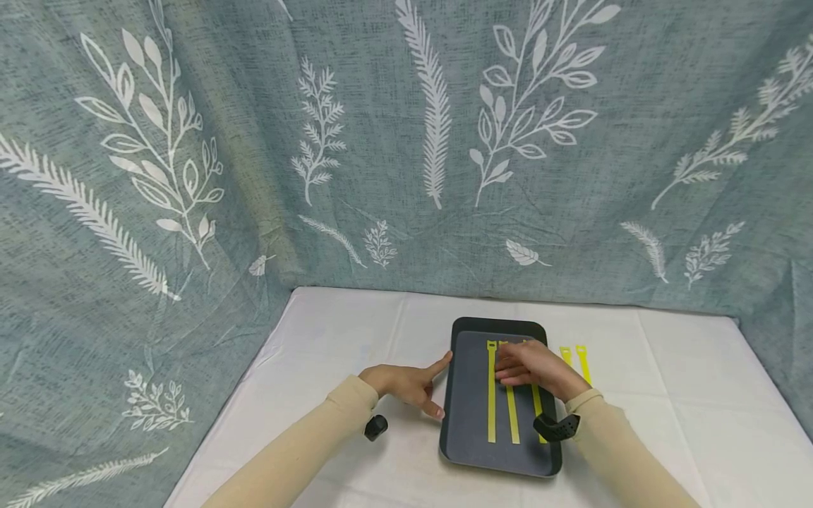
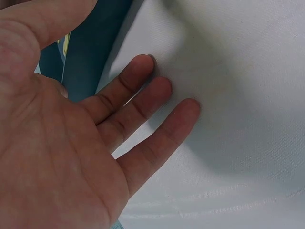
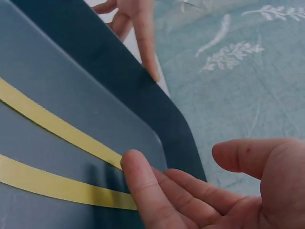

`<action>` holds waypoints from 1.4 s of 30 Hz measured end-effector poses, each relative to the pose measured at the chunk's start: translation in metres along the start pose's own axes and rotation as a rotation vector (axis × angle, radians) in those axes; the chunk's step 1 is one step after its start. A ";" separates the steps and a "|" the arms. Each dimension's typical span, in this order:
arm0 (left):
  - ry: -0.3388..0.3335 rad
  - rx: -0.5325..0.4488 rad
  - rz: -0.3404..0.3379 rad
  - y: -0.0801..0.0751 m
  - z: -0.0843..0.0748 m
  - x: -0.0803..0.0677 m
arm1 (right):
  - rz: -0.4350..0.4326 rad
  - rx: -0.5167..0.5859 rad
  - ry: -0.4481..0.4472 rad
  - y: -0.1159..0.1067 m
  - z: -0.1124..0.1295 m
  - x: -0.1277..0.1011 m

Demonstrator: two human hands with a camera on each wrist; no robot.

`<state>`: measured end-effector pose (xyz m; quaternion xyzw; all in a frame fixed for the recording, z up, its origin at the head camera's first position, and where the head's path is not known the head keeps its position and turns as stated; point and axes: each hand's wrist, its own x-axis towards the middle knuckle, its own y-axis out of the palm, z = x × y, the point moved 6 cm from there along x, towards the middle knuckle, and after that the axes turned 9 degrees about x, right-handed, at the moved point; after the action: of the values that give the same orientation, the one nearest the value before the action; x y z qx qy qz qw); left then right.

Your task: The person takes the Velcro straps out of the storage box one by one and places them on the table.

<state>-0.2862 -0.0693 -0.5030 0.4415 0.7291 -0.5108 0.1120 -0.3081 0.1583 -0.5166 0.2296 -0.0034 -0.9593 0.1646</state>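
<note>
- Yellow strips (image 1: 491, 391) lie lengthwise in the dark tray (image 1: 466, 423); the right hand (image 1: 530, 368) rests on them, grip flat, fingers straight.
- Left hand (image 1: 406, 384), grip spread, index fingertip touching the tray's left rim.
- Two more strips (image 1: 574, 360) lie on the white bench (image 1: 330, 353) right of the tray.

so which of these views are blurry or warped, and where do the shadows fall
Head view: sharp but wide-angle, the leaf-print grey-green curtain and white table edge bowing. Left wrist view: the left hand is too close, soft, casting a shadow on the white tablecloth. Right wrist view: the right hand is slightly blurred, with a faint finger shadow on the dark grey plastic tray.
</note>
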 end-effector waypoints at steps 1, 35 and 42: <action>0.000 -0.003 0.000 0.000 0.000 0.000 | -0.006 -0.001 0.003 0.000 -0.001 0.001; 0.002 0.020 0.014 -0.002 0.002 0.001 | 0.058 0.060 0.006 0.039 -0.010 0.016; 0.002 0.025 0.017 -0.003 0.001 0.001 | 0.075 0.091 0.010 0.047 -0.012 0.019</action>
<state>-0.2894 -0.0699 -0.5017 0.4496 0.7189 -0.5185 0.1101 -0.3044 0.1089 -0.5318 0.2412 -0.0550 -0.9502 0.1897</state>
